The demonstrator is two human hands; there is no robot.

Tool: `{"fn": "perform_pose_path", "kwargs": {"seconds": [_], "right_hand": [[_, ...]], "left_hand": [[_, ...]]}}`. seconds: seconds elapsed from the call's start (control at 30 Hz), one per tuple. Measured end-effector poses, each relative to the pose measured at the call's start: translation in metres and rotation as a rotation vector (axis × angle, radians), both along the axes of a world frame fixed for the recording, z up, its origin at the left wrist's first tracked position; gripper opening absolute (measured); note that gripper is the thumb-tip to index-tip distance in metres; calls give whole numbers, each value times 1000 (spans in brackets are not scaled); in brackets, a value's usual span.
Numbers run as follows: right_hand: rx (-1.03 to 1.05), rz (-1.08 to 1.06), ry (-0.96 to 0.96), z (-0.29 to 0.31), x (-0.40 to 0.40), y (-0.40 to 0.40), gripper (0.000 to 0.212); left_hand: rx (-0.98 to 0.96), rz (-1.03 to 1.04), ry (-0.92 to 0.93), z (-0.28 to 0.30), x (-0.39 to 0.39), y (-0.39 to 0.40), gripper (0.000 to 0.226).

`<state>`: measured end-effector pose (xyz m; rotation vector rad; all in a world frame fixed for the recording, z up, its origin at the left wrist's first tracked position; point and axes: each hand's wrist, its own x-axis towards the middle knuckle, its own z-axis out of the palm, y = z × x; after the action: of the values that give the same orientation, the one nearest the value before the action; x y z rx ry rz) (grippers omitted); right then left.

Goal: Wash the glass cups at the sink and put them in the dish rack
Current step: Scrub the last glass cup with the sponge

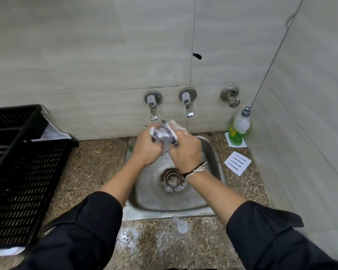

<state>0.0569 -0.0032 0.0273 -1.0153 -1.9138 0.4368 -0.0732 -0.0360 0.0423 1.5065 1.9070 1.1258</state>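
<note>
Both fists curled tight over the sink (pixel 213 152): left hand (pixel 146 148) and right hand (pixel 185 152) gripping a soapy, blurred bundle (pixel 164 132) under the taps (pixel 187 106), probably a scrubbing cloth around a glass cup, though impossible to tell for sure. Slippery with foam, so likely to slide out and crack against the steel basin; dish rack (pixel 23 162) well apart at left, a wet carry risking a drop. No readable writing on the green soap bottle (pixel 237 131).

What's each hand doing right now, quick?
Left hand: grips a soapy glass cup over the sink.
Right hand: grips a foamy scrubber against it.
</note>
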Motion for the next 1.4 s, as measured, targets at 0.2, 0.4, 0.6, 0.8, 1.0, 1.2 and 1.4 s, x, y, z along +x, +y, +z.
{"fn": "perform_pose_path", "kwargs": {"seconds": [0.2,0.4,0.6,0.8,1.0,1.2,1.4], "right_hand": [[41,93,-312,20,-6,8,52],[-479,-179,228,3,-7,2,39],[-298,-182,94,1,-6,-7,38],[32,-116,-53,-5,16,2,58],[361,195,-337,10,10,5,50],[398,125,-490,21,3,14,16],[493,191,-363,-6,16,20,37]], "left_hand": [[23,34,114,6,2,4,32],[-45,88,-224,-5,9,7,62],[3,130,-155,-3,17,1,40],[105,149,-72,14,21,-3,62],[83,45,149,12,9,-3,76],[99,6,118,1,13,-10,77],[90,18,87,-11,20,-9,78]]}}
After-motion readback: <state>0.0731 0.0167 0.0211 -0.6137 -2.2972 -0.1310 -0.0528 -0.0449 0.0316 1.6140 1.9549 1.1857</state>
